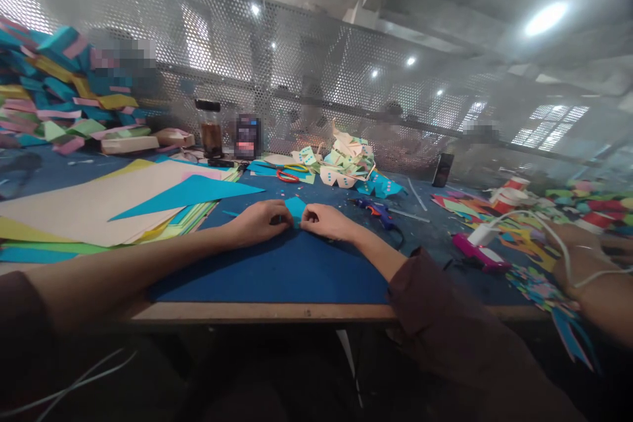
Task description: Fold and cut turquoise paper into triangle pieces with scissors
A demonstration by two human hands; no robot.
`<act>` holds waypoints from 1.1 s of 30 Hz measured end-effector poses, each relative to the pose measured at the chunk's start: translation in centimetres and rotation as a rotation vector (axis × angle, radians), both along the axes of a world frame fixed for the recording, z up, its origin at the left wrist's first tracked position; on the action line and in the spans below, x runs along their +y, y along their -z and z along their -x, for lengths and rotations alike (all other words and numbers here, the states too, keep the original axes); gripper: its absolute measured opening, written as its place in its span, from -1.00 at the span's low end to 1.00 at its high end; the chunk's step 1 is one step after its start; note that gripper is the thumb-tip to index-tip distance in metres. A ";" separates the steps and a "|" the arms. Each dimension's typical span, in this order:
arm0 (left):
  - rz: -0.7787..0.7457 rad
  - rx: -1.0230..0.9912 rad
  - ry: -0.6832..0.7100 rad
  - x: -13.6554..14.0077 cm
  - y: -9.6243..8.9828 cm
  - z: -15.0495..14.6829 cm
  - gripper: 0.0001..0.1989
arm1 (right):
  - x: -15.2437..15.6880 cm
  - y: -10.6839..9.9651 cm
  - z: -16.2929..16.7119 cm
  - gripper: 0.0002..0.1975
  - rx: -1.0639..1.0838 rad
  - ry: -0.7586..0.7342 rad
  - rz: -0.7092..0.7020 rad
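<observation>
A small piece of blue paper [295, 206] stands between my two hands above the dark blue table mat [277, 277]. My left hand [262, 221] pinches its left edge, fingers curled. From the other side my right hand [326, 221] grips the right edge between thumb and fingers. Part of the paper is hidden behind my fingertips. Just right of my right hand lies a blue and orange glue gun [376, 210]. Beyond my hands are red-handled scissors [287, 176] and a heap of cut paper shapes with blue dots [341, 165].
Stacked coloured paper sheets [99, 201] spread at the left, below a pile of folded paper pieces [64, 92]. A jar [210, 132] and a phone [247, 135] stand at the back. To the right are a pink power strip [479, 252] and another person's arm [603, 283].
</observation>
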State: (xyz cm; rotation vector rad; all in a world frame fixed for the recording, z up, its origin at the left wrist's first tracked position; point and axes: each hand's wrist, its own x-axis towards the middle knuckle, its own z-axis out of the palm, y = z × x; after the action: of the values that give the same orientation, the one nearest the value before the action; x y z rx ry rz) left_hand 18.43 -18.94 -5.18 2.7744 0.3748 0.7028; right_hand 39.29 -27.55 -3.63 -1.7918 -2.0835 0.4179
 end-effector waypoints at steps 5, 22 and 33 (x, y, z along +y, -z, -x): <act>0.045 -0.014 -0.026 0.2 0.1 -0.2 -0.83 | 0.5 0.5 0.3 -0.87 -0.005 -0.004 -0.035; 0.204 0.058 -0.188 0.2 0.3 -1.4 -0.81 | 0.2 0.2 0.9 -0.94 -0.011 0.001 -0.044; 0.235 0.187 -0.311 -0.3 -0.6 -1.8 -0.79 | 0.2 0.7 0.4 -0.98 0.012 -0.035 -0.082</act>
State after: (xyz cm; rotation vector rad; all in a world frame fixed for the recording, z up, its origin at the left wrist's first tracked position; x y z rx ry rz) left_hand 20.25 -19.24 -4.56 2.5878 0.8815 0.4286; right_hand 38.86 -27.32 -4.29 -1.7043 -2.0957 0.3457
